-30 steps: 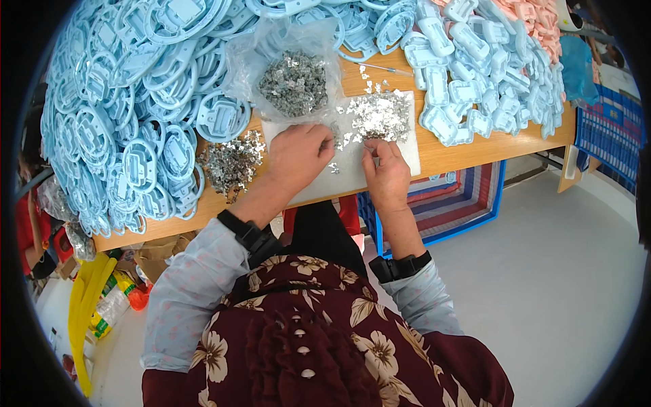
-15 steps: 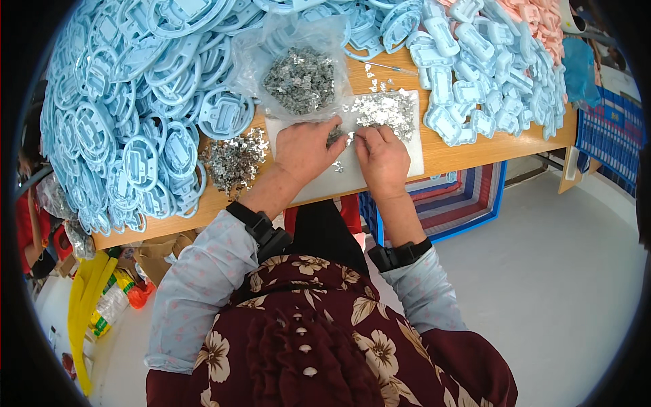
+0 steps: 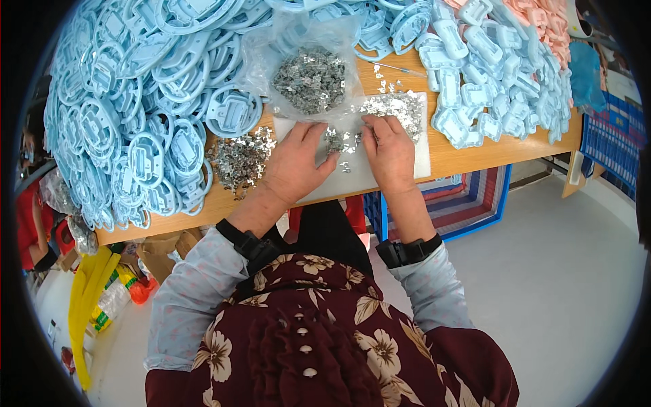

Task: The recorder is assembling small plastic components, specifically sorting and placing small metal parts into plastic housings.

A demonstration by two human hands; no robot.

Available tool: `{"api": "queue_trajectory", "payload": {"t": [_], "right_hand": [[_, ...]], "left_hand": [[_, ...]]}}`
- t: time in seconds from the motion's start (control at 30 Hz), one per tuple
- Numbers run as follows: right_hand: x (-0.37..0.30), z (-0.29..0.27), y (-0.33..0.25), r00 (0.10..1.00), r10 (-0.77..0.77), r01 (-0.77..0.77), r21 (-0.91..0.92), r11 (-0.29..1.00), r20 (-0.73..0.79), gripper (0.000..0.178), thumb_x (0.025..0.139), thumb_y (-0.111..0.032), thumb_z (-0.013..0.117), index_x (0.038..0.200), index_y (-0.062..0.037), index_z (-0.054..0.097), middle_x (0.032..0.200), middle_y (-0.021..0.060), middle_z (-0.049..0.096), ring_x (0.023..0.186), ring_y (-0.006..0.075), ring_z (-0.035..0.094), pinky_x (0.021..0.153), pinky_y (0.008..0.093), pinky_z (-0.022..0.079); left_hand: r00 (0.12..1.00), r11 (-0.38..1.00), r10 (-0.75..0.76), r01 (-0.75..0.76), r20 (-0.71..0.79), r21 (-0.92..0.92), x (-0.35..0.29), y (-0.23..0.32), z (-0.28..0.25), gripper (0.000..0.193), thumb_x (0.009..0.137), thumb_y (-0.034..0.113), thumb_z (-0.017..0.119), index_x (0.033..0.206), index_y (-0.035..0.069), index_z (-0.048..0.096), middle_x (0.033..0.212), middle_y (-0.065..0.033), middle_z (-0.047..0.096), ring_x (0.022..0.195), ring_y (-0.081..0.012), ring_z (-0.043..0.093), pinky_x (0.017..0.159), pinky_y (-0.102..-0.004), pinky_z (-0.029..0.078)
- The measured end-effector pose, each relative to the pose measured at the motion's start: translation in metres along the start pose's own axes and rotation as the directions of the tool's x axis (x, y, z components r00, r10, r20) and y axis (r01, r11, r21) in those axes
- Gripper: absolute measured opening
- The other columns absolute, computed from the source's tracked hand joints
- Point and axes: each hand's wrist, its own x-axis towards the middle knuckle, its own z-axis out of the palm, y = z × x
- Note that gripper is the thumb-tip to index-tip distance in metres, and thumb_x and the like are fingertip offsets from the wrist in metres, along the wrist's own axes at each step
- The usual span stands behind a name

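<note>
My left hand [image 3: 295, 164] rests at the left part of a white board [image 3: 418, 154], thumb and fingers spread with nothing visible in them. Just right of its fingertips lies a small heap of grey metal clips [image 3: 333, 140]. My right hand [image 3: 392, 154] is at the near left edge of a brighter pile of small silvery metal pieces [image 3: 401, 108]; its fingers are bent and slightly apart, and no held piece shows. A few loose pieces [image 3: 346, 167] lie between the hands. Beyond my left hand stands a clear plastic bag [image 3: 263, 60] filled with grey metal clips [image 3: 310, 80].
Pale blue oval plastic frames [image 3: 146, 156] are heaped at the left. Smaller blue plastic parts [image 3: 468, 91] and pink parts [image 3: 548, 27] pile up at the right. Another metal heap [image 3: 242, 161] sits on the wooden table [image 3: 468, 160]. A thin pointed tool [image 3: 400, 68] lies behind the board.
My hands were close together over the board's middle, fingers pinched near a small piece. They have moved apart; the left has opened, and the right has shifted up toward the silvery pile.
</note>
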Motion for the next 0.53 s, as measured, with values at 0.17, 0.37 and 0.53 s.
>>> {"api": "queue_trajectory", "payload": {"t": [0.17, 0.37, 0.53], "right_hand": [[-0.003, 0.02, 0.002, 0.994, 0.023, -0.012, -0.099, 0.995, 0.103, 0.018, 0.089, -0.012, 0.064, 0.107, -0.0104, 0.065, 0.091, 0.014, 0.062, 0.085, 0.0361, 0.062, 0.073, 0.0461, 0.051], [-0.019, 0.002, -0.017, 0.984, 0.077, -0.092, 0.088, 0.992, 0.158, 0.014, 0.088, -0.011, 0.065, 0.101, -0.0089, 0.063, 0.089, 0.0153, 0.065, 0.081, 0.0381, 0.064, 0.07, 0.0481, 0.052], [-0.056, 0.006, -0.006, 0.934, 0.132, -0.179, 0.113, 0.977, 0.331, 0.023, 0.083, -0.013, 0.071, 0.103, -0.0057, 0.062, 0.09, 0.0184, 0.066, 0.084, 0.0379, 0.067, 0.074, 0.0462, 0.054]], "left_hand": [[0.998, 0.999, -0.02, 0.018, 0.057, 0.032, -0.001, -0.001, 0.004, 0.047, 0.081, 0.026, 0.075, 0.121, 0.004, 0.061, 0.116, -0.0129, 0.059, 0.101, -0.0332, 0.063, 0.084, -0.0405, 0.054], [0.991, 0.998, 0.057, -0.059, 0.123, 0.018, -0.01, 0.007, -0.008, 0.049, 0.074, 0.027, 0.08, 0.114, 0.008, 0.06, 0.109, -0.0105, 0.059, 0.099, -0.0313, 0.062, 0.084, -0.041, 0.053], [0.978, 0.995, 0.044, -0.062, 0.202, 0.084, -0.012, -0.003, 0.009, 0.058, 0.067, 0.035, 0.085, 0.112, 0.011, 0.058, 0.107, -0.0098, 0.06, 0.102, -0.0304, 0.061, 0.088, -0.0413, 0.051]]}}
